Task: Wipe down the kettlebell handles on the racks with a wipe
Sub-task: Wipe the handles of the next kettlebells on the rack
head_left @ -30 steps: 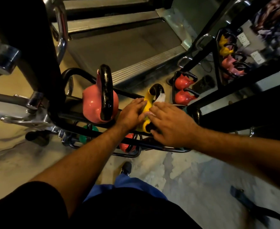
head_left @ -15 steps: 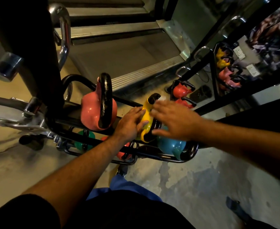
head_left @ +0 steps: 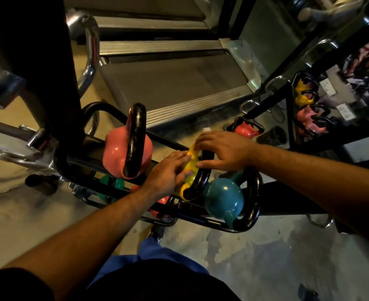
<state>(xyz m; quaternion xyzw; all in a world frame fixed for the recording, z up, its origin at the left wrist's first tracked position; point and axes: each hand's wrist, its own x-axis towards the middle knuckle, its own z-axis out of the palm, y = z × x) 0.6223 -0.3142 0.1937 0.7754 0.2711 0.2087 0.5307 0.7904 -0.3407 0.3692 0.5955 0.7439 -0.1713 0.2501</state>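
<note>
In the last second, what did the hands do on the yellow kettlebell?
The right hand slid the wipe farther up the handle of the yellow kettlebell, so less white shows. The left hand stayed pressed on the yellow body. The pink kettlebell stayed put.

Treadmill deck [head_left: 168, 83], chrome bar [head_left: 90, 51], stained floor [head_left: 266, 257], perhaps concrete.

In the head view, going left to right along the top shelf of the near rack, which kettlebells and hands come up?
Pink kettlebell → left hand → yellow kettlebell → right hand, over the yellow one's handle → teal kettlebell.
</note>
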